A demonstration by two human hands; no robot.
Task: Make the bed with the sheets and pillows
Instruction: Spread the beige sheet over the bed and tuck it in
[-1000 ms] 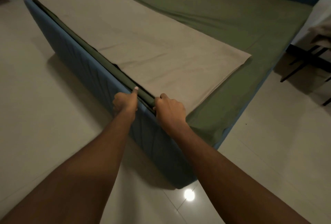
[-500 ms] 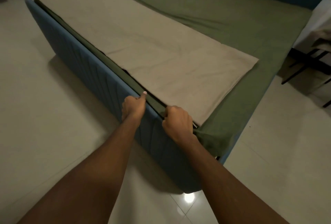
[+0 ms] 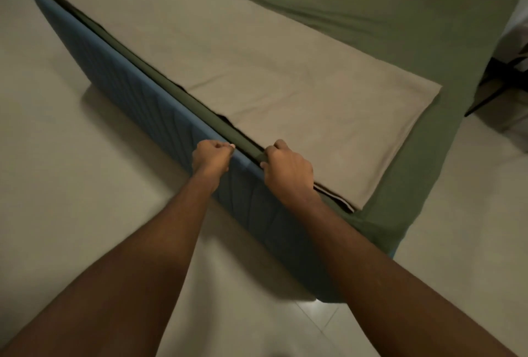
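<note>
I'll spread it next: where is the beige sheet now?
Head view, centre: the beige sheet lies flat on the green sheet, along the blue bed frame, beside the right hand.

We stretch both bare arms forward and down, the forearms drawing closer toward the wrists. Our left hand (image 3: pixel 213 156) is balled into a fist, thumb tip against the forefinger. Our right hand (image 3: pixel 287 169) sits near it, back upward, fingers curled down out of sight; whether they grip anything we cannot tell.

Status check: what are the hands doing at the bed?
Left hand fisted at bed frame. Right hand grips green sheet edge. Beige sheet lies alongside.
</note>
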